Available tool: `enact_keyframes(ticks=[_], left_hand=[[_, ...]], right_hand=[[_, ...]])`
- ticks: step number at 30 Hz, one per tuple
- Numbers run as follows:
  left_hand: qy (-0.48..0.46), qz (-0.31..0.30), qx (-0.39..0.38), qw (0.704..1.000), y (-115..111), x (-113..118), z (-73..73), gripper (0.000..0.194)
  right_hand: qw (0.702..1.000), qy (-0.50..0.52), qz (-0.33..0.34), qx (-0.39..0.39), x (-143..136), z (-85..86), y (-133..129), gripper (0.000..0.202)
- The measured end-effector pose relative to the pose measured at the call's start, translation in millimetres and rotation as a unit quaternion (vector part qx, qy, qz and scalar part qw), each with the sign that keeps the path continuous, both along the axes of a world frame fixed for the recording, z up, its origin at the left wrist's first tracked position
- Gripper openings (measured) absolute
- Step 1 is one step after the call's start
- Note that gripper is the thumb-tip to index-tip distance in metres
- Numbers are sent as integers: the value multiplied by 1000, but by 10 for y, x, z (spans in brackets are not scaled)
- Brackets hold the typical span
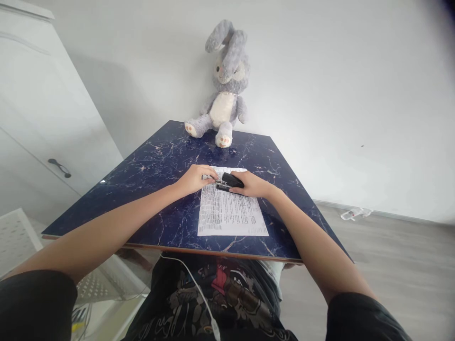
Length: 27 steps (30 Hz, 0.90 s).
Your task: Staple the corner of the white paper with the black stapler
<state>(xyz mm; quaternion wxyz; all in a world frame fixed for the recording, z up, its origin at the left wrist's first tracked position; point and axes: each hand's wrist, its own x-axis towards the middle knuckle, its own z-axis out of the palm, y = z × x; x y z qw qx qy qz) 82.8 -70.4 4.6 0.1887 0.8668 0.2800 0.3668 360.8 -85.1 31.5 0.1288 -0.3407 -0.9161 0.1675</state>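
Note:
A black stapler (232,180) is over the upper part of a printed white sheet (232,213). My right hand (250,183) is wrapped round the stapler's right end, thumb below and fingers above. The stapler looks opened, its top part raised from its base. My left hand (199,178) is at the stapler's left end, with thumb and fingertips pinched at a thin metallic part there. What exactly the left fingertips hold is too small to tell. The sheet lies flat on the dark blue marbled table (181,222).
A grey plush rabbit (223,104) sits at the table's far edge against the wall. To the left stands a white cabinet (42,118) with a dark handle. A white cable (192,274) hangs over my shirt. Clear plastic (356,213) lies on the floor at right.

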Motion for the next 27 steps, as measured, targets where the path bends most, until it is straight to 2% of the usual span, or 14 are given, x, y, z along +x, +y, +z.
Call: enact_keyframes(ticks=[3,9,16,22,27], left_hand=[[3,16,-37,999,-23,9,2,7],[-12,30,-129,991,25,38,-53,23],[-15,6,-120,993,83,30,-85,20],[19,4,-102,995,56,5,-41,9],[61,-7,-91,994,79,-118,36,17]], right_hand=[[1000,-3,-4,0,2,-4,3,25],[1000,2,-2,-1,1,-8,6,26],[1000,2,-1,-3,-5,3,0,25],[1000,6,-3,-9,10,-2,8,25],[1000,10,-2,6,-8,-25,14,23]])
